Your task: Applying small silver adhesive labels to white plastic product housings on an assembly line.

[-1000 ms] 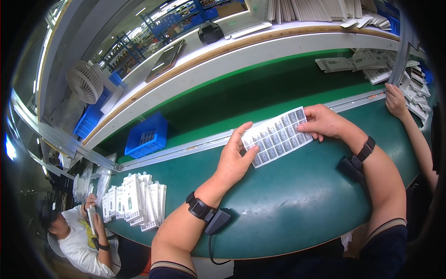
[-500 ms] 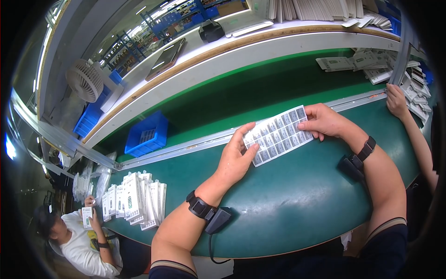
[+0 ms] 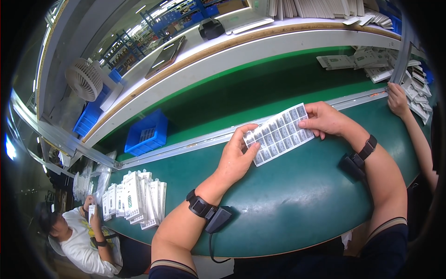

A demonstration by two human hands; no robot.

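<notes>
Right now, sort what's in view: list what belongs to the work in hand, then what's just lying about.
In hand:
- label sheet
- left hand, gripping one end
- right hand, gripping the other

Apparently lying about:
- white boxes, possibly related but untouched by these hands
- blue bin
- fan

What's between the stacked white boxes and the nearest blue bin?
In the head view, a metal rail runs between the blue bin and the white boxes, with green tabletop on the boxes' side.
</notes>
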